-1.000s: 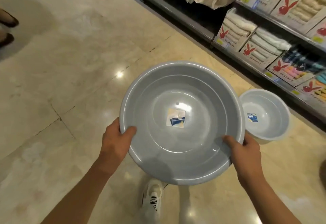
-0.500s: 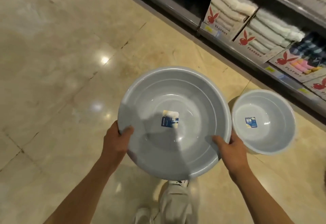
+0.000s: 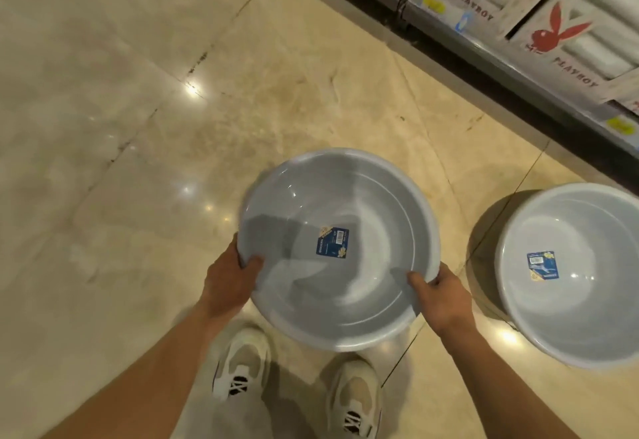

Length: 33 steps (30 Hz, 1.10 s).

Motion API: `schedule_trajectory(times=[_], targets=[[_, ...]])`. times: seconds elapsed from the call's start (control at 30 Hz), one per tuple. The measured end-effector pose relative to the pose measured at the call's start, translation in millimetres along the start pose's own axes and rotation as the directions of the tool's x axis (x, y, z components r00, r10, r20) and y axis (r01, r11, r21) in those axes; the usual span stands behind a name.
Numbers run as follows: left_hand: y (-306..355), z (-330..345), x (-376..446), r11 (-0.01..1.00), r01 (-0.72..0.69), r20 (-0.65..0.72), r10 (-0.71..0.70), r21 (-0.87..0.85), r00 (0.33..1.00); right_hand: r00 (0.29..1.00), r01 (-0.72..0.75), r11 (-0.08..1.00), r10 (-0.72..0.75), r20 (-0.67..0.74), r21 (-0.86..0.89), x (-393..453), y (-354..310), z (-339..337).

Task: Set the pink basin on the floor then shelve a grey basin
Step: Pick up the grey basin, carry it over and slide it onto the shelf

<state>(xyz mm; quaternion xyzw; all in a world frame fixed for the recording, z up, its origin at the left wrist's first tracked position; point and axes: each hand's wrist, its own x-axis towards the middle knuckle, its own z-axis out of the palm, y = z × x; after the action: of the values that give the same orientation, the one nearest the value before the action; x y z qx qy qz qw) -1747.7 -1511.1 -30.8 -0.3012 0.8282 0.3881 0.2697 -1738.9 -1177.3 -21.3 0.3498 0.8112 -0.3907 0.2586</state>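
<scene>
The floor [image 3: 121, 127] is shiny tan tile with bright spots of light on it. The left hand [image 3: 226, 283] grips the left side of the big grey basin [image 3: 345, 297]. Its thumb lies over the rim, inside the bowl, and its other fingers are hidden under the edge, so the fingers are clamped on the rim. The big grey basin is up in the air between the two hands, open side up and a little tilted. A small blue sticker [image 3: 332, 242] sits in the bottom of it, between the two thumbs and a bit farther from the person.

Below the basin, nearer the person than the fingers, stand two pale shoes [image 3: 242, 366] on the floor.

The right hand [image 3: 441, 295] grips the right side of the same basin. Its thumb also lies over the rim, and the rest of the fingers are tucked under, clamped on the edge.

To the right of the right fingers, a second grey basin [image 3: 581, 314] sits on the floor, open side up, apart from the held one. It has a blue sticker too. Beyond it, far from the fingers, a low shelf [image 3: 491, 44] carries boxes of towels [image 3: 567, 34] with red rabbit heads printed on them.
</scene>
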Motion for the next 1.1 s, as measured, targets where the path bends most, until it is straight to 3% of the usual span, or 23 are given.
schedule_trajectory(times=[0.17,0.3,0.47,0.6,0.8,1.1], targets=[[-27,21,30,0.991,0.121,-0.05,-0.118,0.053,0.992,0.996,-0.08,0.996,0.079,0.043,0.028,16,18,29],[-24,19,37,0.984,0.164,0.004,-0.164,-0.074,0.986,0.987,-0.16,0.974,0.154,0.046,0.162,21,18,44],[28,-8,20,0.984,0.011,-0.06,-0.022,-0.179,0.998,0.985,-0.168,0.904,0.164,0.043,0.392,-4,-2,23],[92,-35,-16,0.96,-0.129,-0.01,0.131,-0.248,0.991,0.991,-0.068,0.817,0.121,-0.055,0.572,-49,-23,-27],[185,-54,-86,0.881,-0.34,0.066,0.381,-0.329,0.922,0.952,0.142,0.771,0.065,-0.299,0.621,-134,-40,-132],[280,-3,-156,0.862,-0.394,0.226,0.473,-0.319,0.852,0.876,0.209,0.7,0.176,-0.449,0.683,-184,4,-240]])
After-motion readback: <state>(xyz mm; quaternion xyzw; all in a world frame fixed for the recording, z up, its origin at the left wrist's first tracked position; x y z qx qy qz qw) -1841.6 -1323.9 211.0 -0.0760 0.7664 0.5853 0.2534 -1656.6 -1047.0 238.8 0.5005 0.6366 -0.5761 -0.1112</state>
